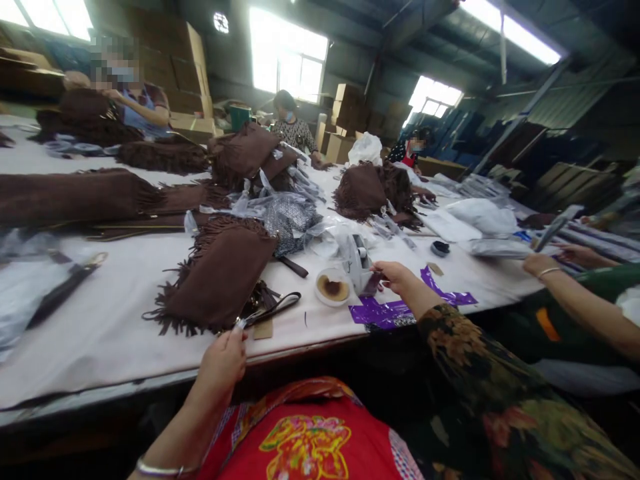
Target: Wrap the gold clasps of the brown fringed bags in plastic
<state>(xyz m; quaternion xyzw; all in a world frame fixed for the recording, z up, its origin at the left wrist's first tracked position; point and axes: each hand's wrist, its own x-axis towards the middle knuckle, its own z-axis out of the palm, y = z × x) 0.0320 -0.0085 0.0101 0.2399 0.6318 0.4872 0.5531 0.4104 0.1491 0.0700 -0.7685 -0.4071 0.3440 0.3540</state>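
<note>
Right of the suede-like, fringed brown bag (217, 270), left of centre, I see a round dish (332, 288) and glossy purple plastic (383, 312). My left hand (225, 357) angles up, fingertips pinched on a dark strap's (280, 307) metal end; my right is out of view.

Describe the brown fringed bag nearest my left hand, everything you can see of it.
The brown fringed bag has a smooth, suede-looking panel with ragged strips along its upper and left edges. It lies slantwise on the pale-covered table, looking slightly plump. Your left hand pinches something shiny at its lower right corner, by a dark looped strap; whether that strap is attached is unclear.
</note>
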